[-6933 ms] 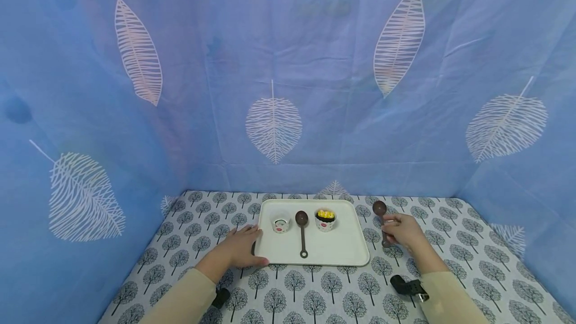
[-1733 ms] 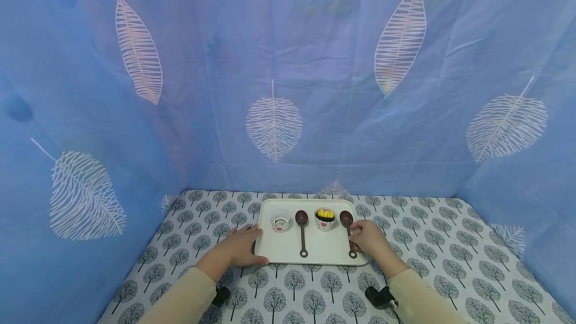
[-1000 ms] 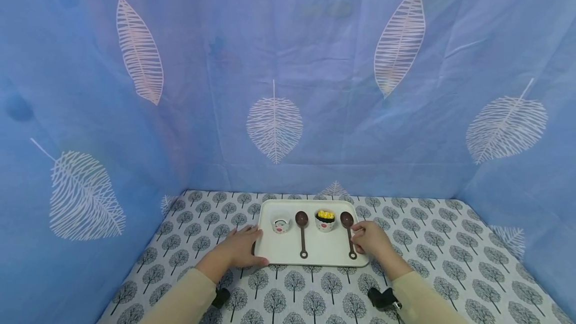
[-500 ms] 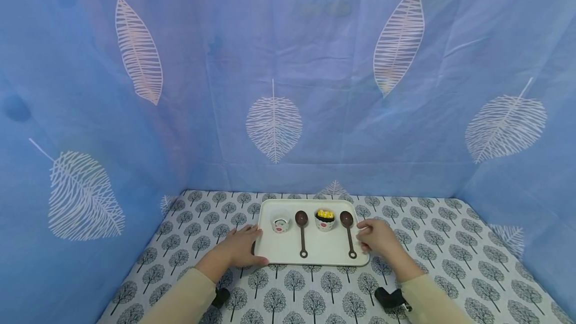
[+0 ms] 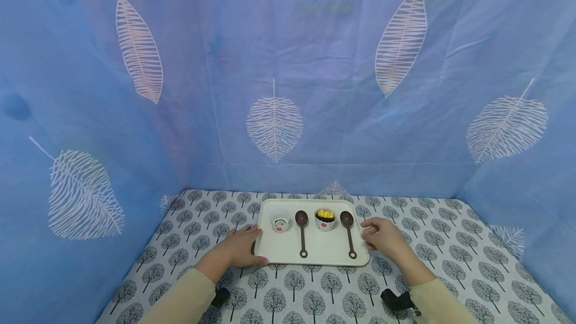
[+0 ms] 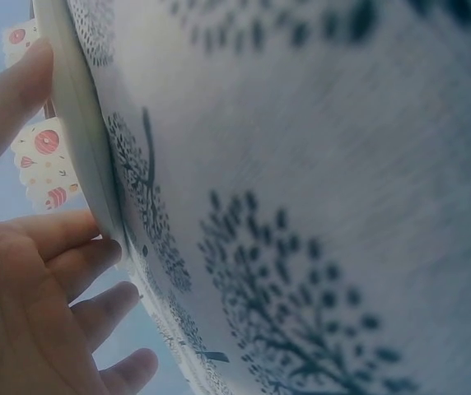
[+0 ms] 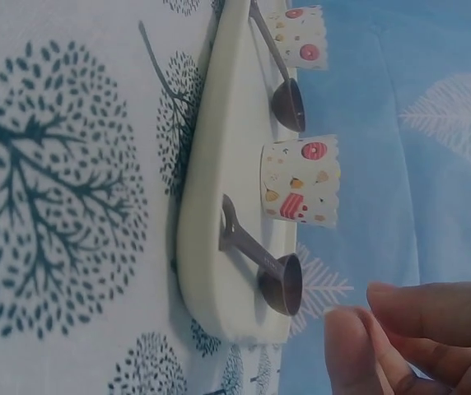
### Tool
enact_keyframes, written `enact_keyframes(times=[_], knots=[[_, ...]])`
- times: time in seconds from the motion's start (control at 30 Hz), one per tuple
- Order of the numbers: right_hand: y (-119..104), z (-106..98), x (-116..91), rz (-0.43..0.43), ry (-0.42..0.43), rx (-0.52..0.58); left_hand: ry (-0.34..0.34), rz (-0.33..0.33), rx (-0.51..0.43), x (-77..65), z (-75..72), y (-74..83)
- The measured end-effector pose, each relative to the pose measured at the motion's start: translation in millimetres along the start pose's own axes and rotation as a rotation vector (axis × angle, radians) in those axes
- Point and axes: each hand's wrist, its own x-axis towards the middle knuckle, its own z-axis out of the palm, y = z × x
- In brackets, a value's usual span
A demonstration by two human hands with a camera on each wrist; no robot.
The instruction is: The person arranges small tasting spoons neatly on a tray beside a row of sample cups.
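Note:
My left hand (image 5: 237,247) lies along the left edge of the cream tray (image 5: 325,254), its thumb at the near left corner. In the left wrist view the fingers (image 6: 64,234) are spread, touching the rim. My right hand (image 5: 385,236) hovers by the tray's right edge, fingers loosely bent and holding nothing. Next to it on the tray lies a brown round-bowled scoop (image 5: 347,219), handle toward me. A matching scoop (image 5: 301,219) rests between two patterned paper cups. The left cup (image 5: 281,225) is white inside; the right cup (image 5: 325,225) has yellow pieces over something dark.
A white cloth (image 5: 294,284) printed with dark trees covers the table. Blue curtains (image 5: 315,139) with white leaf patterns stand behind and at both sides. Black wrist straps (image 5: 397,300) sit near the cuffs.
Earlier my right hand held the second scoop off the tray's right side, then laid it on the tray. It has since let go and drawn back rightward. The left hand stays put.

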Motion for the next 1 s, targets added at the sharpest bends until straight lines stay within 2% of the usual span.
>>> enact_keyframes(times=[0.3, 0.77, 1.0], knots=[[0.8, -10.1, -7.6, -0.004, 0.004, -0.034, 0.002, -0.012, -0.018, -2.6, -0.8, 0.7], [3.1, -24.4, -17.5, -0.042, 0.011, -0.048, -0.003, 0.009, -0.026, -3.5, -1.7, 1.2], [5.5, -28.3, -18.9, -0.013, 0.013, -0.057, 0.004, 0.01, -0.019, -4.6, -2.2, 1.8]])
